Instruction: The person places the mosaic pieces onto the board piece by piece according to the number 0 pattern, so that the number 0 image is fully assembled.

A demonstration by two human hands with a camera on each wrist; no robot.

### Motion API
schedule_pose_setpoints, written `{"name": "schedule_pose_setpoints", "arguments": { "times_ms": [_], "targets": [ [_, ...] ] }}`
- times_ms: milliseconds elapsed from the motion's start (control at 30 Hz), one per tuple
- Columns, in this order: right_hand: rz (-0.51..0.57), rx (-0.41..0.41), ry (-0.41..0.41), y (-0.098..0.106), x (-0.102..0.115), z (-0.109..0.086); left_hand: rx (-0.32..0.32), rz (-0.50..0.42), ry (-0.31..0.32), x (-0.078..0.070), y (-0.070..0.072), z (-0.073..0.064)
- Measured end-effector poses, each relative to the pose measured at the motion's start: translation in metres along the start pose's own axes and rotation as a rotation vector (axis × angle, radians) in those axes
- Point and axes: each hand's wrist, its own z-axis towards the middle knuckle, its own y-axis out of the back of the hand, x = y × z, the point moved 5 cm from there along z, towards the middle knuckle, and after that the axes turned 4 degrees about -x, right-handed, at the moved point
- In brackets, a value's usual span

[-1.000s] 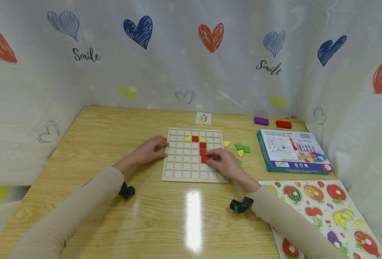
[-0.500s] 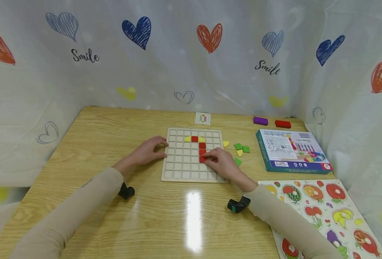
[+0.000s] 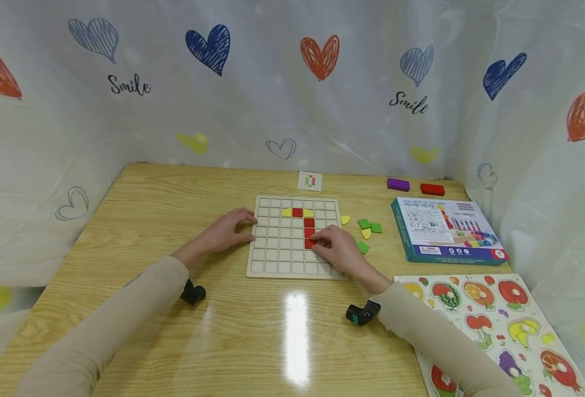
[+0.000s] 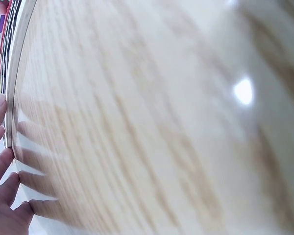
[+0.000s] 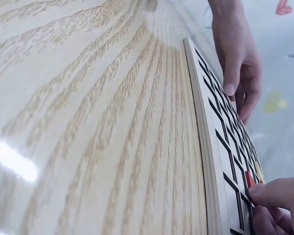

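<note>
A square wooden grid board (image 3: 278, 267) lies in the middle of the table. My left hand (image 3: 225, 230) rests its thumb and fingertips along the board's left edge; in the left wrist view those fingers (image 4: 2, 169) meet the rim. My right hand (image 3: 341, 251) is over the board's right half, pinching a red square tile (image 3: 309, 243) at its edge. The right wrist view shows this red tile (image 5: 249, 179) against the thumb, slightly raised from its cell. Above it, more red tiles form a column, topped by a red tile (image 3: 297, 212) between two yellow rounded pieces (image 3: 286, 213).
Loose green squares (image 3: 376, 227) and yellow rounded pieces (image 3: 345, 220) lie right of the board. A small pattern card (image 3: 309, 181) sits behind it. Farther right are a purple block (image 3: 398, 184), a red block (image 3: 432, 189), a boxed set (image 3: 431, 252) and a fruit puzzle board (image 3: 490, 309).
The right hand has shifted very slightly left and down over the same red tile, which now sits closer into the column. The left hand stays at the board's edge.
</note>
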Motion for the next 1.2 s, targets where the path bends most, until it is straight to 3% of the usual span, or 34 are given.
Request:
{"name": "schedule_pose_setpoints", "arguments": {
  "times_ms": [300, 600, 900, 1200],
  "targets": [
    [0.076, -0.023, -0.031, 0.002, -0.005, -0.002, -0.004, 0.000, -0.009, -0.002, 0.001, 0.000],
    [0.169, -0.082, -0.218, 0.026, -0.031, -0.014, -0.007, 0.006, -0.014, -0.002, 0.001, 0.001],
    [0.150, -0.112, -0.294, 0.065, -0.069, -0.028, -0.013, 0.000, -0.018, -0.001, 0.001, 0.000],
    [0.038, -0.087, -0.344, 0.072, -0.091, -0.035, -0.010, -0.008, -0.015, 0.000, 0.000, 0.000]
  ]
}}
